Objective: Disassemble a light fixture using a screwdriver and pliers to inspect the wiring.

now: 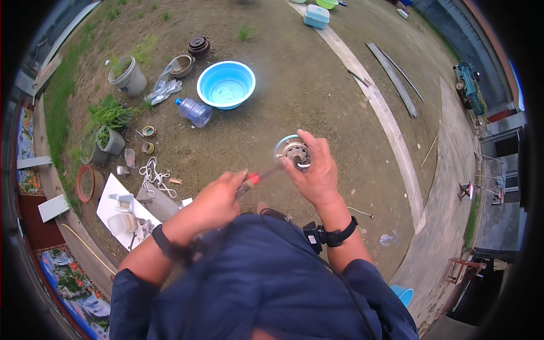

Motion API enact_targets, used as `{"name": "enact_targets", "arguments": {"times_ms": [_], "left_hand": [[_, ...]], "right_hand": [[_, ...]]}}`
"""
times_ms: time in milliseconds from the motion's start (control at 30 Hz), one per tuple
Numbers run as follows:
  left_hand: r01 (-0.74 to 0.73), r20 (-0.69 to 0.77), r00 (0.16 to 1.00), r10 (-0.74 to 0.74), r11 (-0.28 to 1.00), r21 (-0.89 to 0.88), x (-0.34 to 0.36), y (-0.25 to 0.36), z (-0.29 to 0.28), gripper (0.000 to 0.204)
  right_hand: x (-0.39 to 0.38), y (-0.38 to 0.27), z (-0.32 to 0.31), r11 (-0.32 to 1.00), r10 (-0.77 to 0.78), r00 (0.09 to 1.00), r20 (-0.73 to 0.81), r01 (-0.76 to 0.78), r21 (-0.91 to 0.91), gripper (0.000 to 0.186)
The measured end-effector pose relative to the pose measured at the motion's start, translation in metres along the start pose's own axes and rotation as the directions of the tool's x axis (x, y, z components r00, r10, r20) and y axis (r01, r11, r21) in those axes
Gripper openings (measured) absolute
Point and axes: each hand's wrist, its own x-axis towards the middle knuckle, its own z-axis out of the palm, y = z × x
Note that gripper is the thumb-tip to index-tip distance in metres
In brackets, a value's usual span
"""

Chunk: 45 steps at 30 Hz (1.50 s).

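At frame centre, the right hand (317,173) grips a round metal motor part (293,152) while the left hand (218,198), fingers closed, holds a red-handled screwdriver (256,180) against it.

A blue basin (226,84) is seen on the bare dirt, with a clear water jug (194,111) lying on its side just beside it. Potted plants (128,74) are lined up along the grass at left. A white cord (153,175) is coiled near a white board (122,212). A long plank (378,107) is stretched across the yard.
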Motion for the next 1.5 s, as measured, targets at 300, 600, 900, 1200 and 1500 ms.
{"name": "enact_targets", "arguments": {"times_ms": [300, 600, 900, 1200, 1500], "left_hand": [[0.023, 0.076, 0.996, -0.035, 0.989, 0.147, 0.003, 0.002, -0.005, 0.053], [0.118, 0.109, 0.986, -0.123, 0.991, 0.057, 0.003, 0.005, -0.002, 0.044], [0.077, 0.107, 0.991, -0.08, 0.996, 0.032, 0.002, 0.002, 0.002, 0.044], [0.06, 0.133, 0.989, -0.065, 0.997, 0.041, 0.007, 0.004, -0.001, 0.044], [-0.067, 0.075, 0.995, 0.068, 0.998, -0.005, 0.009, -0.005, 0.001, 0.044]], "right_hand": [[0.003, -0.007, 0.01, 0.998, -0.062, 0.983, -0.171, 0.057, -0.037, 0.056], [0.012, 0.001, 0.022, 0.995, 0.036, 0.979, -0.202, -0.017, 0.098, 0.034], [0.013, 0.007, 0.022, 0.961, 0.174, 0.984, -0.048, -0.158, 0.228, 0.031], [0.01, 0.018, 0.021, 0.619, 0.432, 0.871, 0.233, -0.474, 0.626, 0.022], [0.004, 0.03, 0.036, 0.13, 0.456, 0.722, 0.52, -0.632, 0.764, 0.028]]}}
